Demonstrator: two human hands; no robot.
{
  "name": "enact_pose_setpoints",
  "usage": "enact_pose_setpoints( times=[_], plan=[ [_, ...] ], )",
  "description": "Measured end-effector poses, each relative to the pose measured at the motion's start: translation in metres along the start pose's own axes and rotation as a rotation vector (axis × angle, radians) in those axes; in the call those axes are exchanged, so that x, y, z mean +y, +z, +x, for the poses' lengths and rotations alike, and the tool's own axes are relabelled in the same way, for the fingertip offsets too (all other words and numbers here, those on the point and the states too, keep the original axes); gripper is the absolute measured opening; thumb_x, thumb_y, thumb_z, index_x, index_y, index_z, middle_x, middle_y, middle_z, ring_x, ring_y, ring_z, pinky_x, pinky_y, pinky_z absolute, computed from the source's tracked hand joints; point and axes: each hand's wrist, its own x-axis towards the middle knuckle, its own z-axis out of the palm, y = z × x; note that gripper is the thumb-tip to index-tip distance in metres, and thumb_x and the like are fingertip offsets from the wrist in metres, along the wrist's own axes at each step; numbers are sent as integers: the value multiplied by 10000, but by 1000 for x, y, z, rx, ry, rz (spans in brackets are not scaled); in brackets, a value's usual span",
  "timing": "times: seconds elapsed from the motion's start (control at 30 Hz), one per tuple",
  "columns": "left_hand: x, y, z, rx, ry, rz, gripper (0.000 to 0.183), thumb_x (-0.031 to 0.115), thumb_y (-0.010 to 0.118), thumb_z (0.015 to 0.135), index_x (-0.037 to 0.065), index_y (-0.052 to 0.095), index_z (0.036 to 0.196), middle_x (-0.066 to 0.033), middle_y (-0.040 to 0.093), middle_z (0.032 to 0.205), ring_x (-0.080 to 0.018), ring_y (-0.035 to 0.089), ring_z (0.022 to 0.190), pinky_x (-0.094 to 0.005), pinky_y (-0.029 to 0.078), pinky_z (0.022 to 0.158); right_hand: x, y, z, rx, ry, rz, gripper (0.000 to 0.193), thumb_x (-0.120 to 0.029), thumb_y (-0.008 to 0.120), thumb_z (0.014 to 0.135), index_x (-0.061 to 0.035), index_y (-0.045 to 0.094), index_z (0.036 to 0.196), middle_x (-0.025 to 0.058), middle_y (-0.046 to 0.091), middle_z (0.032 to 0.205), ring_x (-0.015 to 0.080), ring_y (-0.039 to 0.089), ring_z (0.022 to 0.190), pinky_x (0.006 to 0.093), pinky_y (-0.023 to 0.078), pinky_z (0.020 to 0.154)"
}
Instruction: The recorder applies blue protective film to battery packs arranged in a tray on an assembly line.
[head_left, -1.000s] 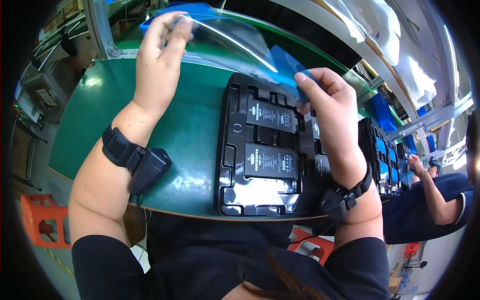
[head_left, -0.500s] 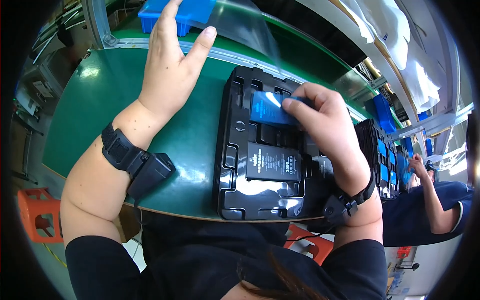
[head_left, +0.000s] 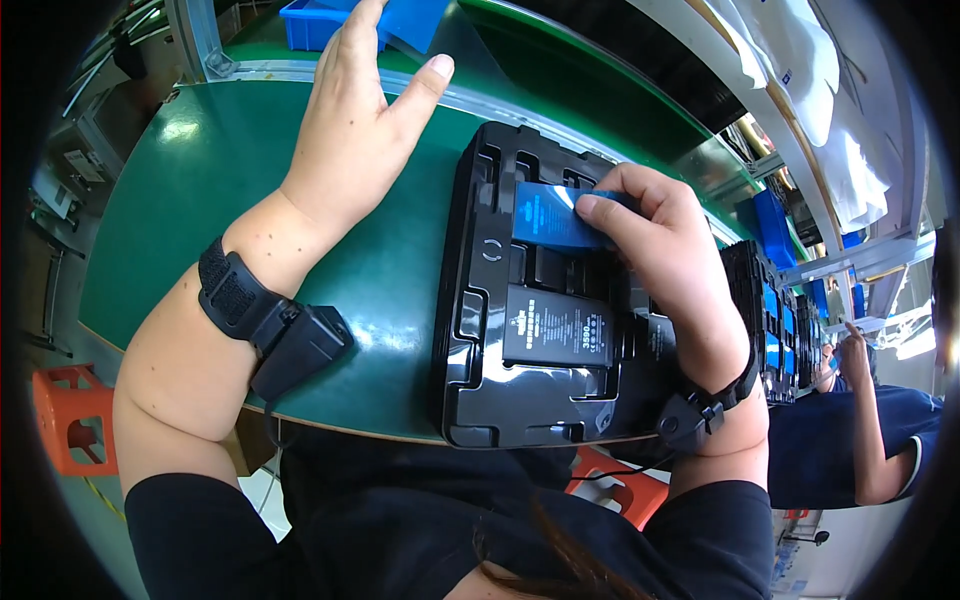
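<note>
My right hand (head_left: 675, 230) pinches the right end of a blue translucent film (head_left: 553, 222) between thumb and finger. The film lies over a flat phone battery in the upper part of a black plastic tray (head_left: 465, 410). Below it, a bare black battery (head_left: 560, 325) with white print rests in another slot. Raised at the upper left, my left hand (head_left: 350, 145) has its thumb spread and its fingers stretched upward, their tips cut off by the picture's edge. A clear plastic sheet with a blue part (head_left: 418, 22) hangs in the air at those fingers, seemingly held between them.
The tray sits on a green table (head_left: 200, 230). A blue bin (head_left: 305, 28) stands beyond the table's far rail. More black trays (head_left: 765, 300) are stacked at the right, beside a co-worker (head_left: 830, 430). A red stool (head_left: 75, 420) is at the lower left.
The clear sheet by my left hand has swung and shows less of its area. My left hand appears slightly further right and lower. The right hand still pinches the blue film.
</note>
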Motion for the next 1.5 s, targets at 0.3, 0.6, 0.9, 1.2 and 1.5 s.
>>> enact_pose_setpoints(
  times=[0.3,0.6,0.9,1.2,1.5],
  plan=[
    [1,1,-1,-7,-9,-50,664,394,566,909,47,295,1407,-227,360,1406,-325,315,1337,-398,228,1098,3,0,2,-16,-1,8,179,-155,621,829,24,624,829,40,570,658,82,497,623,251,410,579],
    [2,1,-1,-20,-4,-67,646,383,565,912,54,303,1403,-223,372,1398,-318,326,1332,-394,232,1095,5,1,2,-11,-13,-8,182,-163,632,822,20,626,819,36,546,636,81,486,616,257,401,569],
    [1,3,-2,-30,-35,-78,629,376,572,910,71,321,1400,-208,387,1392,-309,339,1324,-386,241,1091,8,7,1,42,-209,-244,213,-185,662,805,22,609,817,52,522,620,93,463,573,256,374,537],
    [3,3,-2,-55,-38,-123,604,360,576,906,74,354,1390,-193,400,1387,-285,347,1321,-371,245,1089,6,7,-3,89,-305,-369,237,-186,663,789,40,608,834,141,538,632,182,489,543,306,404,527],
    [2,2,-2,-65,-44,-102,594,359,575,907,59,371,1378,-177,399,1396,-277,349,1322,-367,247,1088,-11,12,-29,-254,-838,-271,62,-35,616,734,-28,571,776,131,520,702,336,564,665,412,461,560]
  ],
)
